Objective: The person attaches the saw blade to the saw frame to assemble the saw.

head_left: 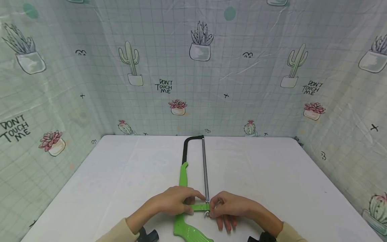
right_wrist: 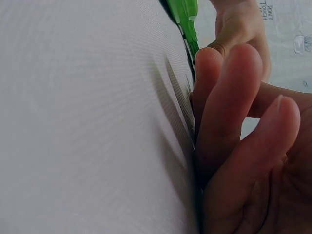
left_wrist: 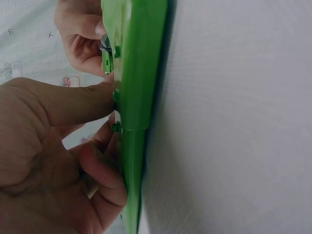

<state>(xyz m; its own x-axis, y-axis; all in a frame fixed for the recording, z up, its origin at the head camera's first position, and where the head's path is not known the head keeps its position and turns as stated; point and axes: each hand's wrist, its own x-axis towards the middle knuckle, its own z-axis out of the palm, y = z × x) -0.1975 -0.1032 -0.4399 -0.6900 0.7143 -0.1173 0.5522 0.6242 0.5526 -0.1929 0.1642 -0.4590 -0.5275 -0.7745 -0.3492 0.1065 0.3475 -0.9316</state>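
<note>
A hacksaw with a green handle (head_left: 188, 232) lies flat on the white table, its black bow (head_left: 185, 151) and grey blade (head_left: 205, 168) pointing away from me. My left hand (head_left: 173, 200) holds the green crosspiece (head_left: 199, 207) near the handle, thumb on the near side and fingers on the far side. At the blade's near end, my right hand (head_left: 232, 204) pinches a small metal wing nut (head_left: 207, 214) between thumb and forefinger. Its other fingers (right_wrist: 234, 97) hang low by the tabletop. From the left wrist, the green frame (left_wrist: 141, 63) hides part of the right hand (left_wrist: 80, 36).
The white tabletop (head_left: 136, 168) spreads out around the saw. Behind it and at both sides hangs a cloth (head_left: 211, 90) printed with cacti. Dark devices sit at both wrists, the left device (head_left: 148, 235) low in view.
</note>
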